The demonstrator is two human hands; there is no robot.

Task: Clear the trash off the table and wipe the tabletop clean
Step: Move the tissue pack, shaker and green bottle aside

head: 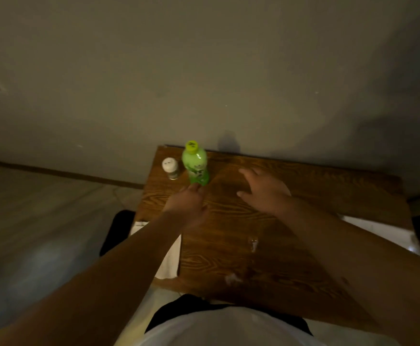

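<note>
Left hand [187,203] fingertips at base of glossy green plastic bottle [196,166], upright far left on wood-grain table [303,196]; grip not closed. Right hand [263,191] open, fingers spread. White-capped jar [170,168] beside bottle.

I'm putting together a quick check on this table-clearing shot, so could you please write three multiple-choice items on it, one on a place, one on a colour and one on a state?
1. Where does the small white-capped jar stand?
A. Left of the green bottle
B. At the near table edge
C. On the floor

2. What colour is the bottle's cap?
A. Red
B. Yellow
C. Black

3. How is the right hand?
A. Gripping the bottle
B. Holding a cloth
C. Open, holding nothing

Answers:
1 A, the jar stands beside the bottle at the table's far left corner.
2 B, the cap is yellow.
3 C, its fingers are spread, nothing in them.
</note>
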